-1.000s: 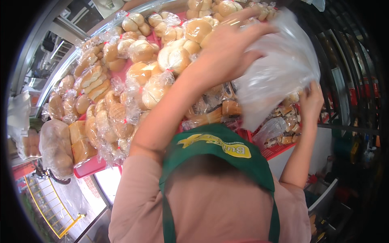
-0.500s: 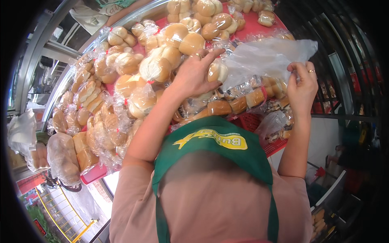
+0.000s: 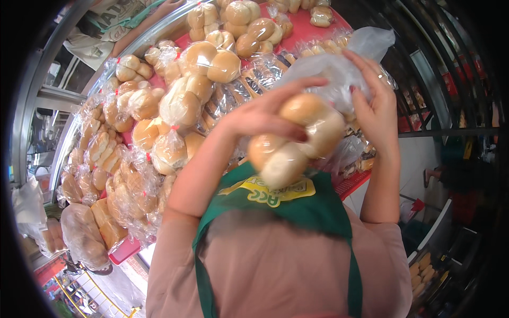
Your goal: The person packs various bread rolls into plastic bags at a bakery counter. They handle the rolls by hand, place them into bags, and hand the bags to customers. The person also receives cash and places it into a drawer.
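Observation:
My left hand [image 3: 262, 114] is closed around a clear-wrapped pack of round bread rolls [image 3: 318, 124], raised in front of my green apron [image 3: 275, 199] and slightly blurred. Beside it, my right hand [image 3: 377, 100] grips a whitish translucent plastic bag [image 3: 339, 71], its fingers bent over the film. The bag hangs loose behind the rolls and part of it is hidden by them. Whether the bag's mouth stands apart cannot be made out. Left of the hands lie more wrapped rolls [image 3: 185, 100], and behind the raised pack are wrapped breads with dark stripes [image 3: 254, 79].
A red tray surface [image 3: 302, 34] carries several bread packs along a curved metal-edged counter. At the left end sit a bagged loaf [image 3: 82, 233] and a pinkish-red tray edge [image 3: 124, 250]. Another person's arm [image 3: 143, 26] rests beyond the counter. Dark bars [image 3: 445, 69] stand at right.
My left hand has lifted a pack of rolls off the display toward my chest. My right hand has come left with the plastic bag, close to the rolls. The whole view has shifted slightly.

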Demonstrator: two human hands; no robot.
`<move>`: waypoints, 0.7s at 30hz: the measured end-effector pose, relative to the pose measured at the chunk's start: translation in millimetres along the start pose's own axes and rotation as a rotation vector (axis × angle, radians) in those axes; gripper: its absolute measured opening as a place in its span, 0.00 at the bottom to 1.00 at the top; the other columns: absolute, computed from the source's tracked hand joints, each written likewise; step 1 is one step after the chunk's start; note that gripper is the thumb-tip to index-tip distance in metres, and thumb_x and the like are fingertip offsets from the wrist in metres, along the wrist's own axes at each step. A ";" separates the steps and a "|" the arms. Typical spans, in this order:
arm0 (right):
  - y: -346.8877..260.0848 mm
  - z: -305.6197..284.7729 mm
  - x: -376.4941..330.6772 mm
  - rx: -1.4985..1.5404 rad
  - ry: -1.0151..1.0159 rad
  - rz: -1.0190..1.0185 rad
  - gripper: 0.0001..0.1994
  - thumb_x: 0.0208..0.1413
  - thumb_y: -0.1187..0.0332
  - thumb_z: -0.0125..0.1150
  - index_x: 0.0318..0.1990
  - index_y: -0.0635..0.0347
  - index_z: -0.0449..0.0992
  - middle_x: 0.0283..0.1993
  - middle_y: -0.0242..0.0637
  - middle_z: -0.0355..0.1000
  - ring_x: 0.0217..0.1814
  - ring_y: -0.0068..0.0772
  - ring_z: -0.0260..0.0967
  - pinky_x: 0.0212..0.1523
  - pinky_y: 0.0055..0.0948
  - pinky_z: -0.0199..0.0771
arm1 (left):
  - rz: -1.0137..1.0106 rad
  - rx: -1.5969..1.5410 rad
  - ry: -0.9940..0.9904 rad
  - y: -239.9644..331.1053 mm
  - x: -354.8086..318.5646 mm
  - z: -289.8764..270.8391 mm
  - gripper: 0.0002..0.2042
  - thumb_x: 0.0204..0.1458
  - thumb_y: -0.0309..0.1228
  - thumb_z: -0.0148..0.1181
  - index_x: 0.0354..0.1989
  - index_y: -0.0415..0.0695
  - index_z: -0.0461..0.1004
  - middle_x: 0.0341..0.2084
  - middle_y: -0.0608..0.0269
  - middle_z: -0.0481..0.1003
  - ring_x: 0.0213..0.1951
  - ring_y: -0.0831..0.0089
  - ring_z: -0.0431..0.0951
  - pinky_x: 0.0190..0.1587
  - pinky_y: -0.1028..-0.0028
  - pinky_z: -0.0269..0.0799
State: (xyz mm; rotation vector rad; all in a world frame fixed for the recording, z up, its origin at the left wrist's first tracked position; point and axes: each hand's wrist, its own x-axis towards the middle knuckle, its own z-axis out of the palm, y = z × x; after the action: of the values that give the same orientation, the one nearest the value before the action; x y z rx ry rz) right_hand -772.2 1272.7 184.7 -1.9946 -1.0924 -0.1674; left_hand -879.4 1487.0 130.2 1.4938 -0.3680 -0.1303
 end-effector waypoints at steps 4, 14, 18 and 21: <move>-19.0 -16.2 -24.1 -0.036 -0.286 0.020 0.28 0.44 0.84 0.44 0.56 0.64 0.74 0.54 0.44 0.73 0.58 0.43 0.68 0.63 0.31 0.61 | -0.170 -0.349 0.153 -31.3 36.5 -17.0 0.37 0.42 0.28 0.69 0.63 0.36 0.61 0.49 0.51 0.75 0.48 0.70 0.78 0.51 0.69 0.75; -10.7 -28.0 -32.6 0.582 0.330 0.375 0.24 0.50 0.84 0.46 0.56 0.67 0.73 0.48 0.40 0.76 0.34 0.14 0.69 0.34 0.13 0.66 | -0.091 0.721 0.793 -53.3 39.5 -35.0 0.26 0.50 0.40 0.65 0.54 0.35 0.71 0.48 0.45 0.75 0.51 0.53 0.76 0.56 0.62 0.70; -36.3 2.3 -32.8 0.643 0.007 0.272 0.21 0.46 0.82 0.48 0.50 0.69 0.76 0.43 0.36 0.75 0.34 0.13 0.66 0.33 0.16 0.64 | 0.071 1.020 0.824 -57.1 31.5 -24.6 0.33 0.43 0.39 0.69 0.59 0.39 0.66 0.45 0.36 0.74 0.49 0.47 0.75 0.51 0.56 0.72; -52.0 8.3 -41.3 0.824 -0.083 -0.026 0.19 0.45 0.81 0.50 0.45 0.70 0.78 0.42 0.37 0.74 0.41 0.20 0.67 0.40 0.21 0.66 | -0.418 1.211 0.421 -55.4 33.1 -23.5 0.33 0.41 0.40 0.72 0.55 0.38 0.67 0.44 0.35 0.73 0.47 0.48 0.76 0.51 0.56 0.72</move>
State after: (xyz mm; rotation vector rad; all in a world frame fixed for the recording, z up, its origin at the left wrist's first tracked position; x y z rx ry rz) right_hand -838.5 1266.5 191.4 -1.2507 -1.0141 0.3144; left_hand -833.1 1494.5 80.0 2.7152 0.2995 0.1116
